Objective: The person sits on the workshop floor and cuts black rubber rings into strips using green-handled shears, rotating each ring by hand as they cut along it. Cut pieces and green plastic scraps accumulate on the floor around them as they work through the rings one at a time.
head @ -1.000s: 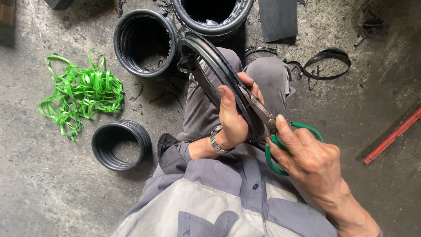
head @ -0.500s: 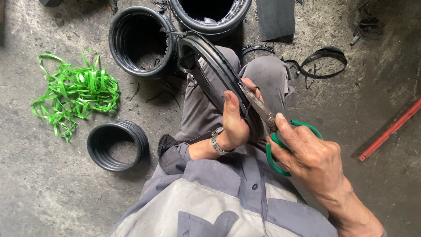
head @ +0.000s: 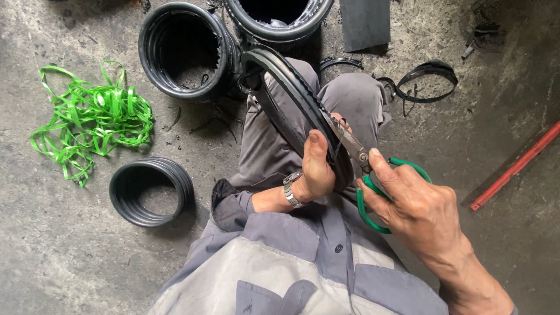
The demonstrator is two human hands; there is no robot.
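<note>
My left hand (head: 315,168) grips a black rubber ring (head: 290,81) that stands on edge over my knees, thumb up along its rim. A metal watch is on that wrist. My right hand (head: 415,205) holds green-handled scissors (head: 366,169), fingers through the loops. The scissor blades lie against the ring's right edge, just beyond my left fingers. Whether the blades are closed on the rubber is hard to tell.
Two stacks of black rubber rings (head: 185,49) (head: 279,18) stand on the concrete floor ahead. A smaller coil of rings (head: 151,191) lies at the left, near a tangle of green plastic strapping (head: 90,119). Black offcuts (head: 427,80) and a red bar (head: 516,165) lie at the right.
Both hands keep their grip. The ring and scissors have shifted slightly, and the view has drifted a little so the floor objects sit further left.
</note>
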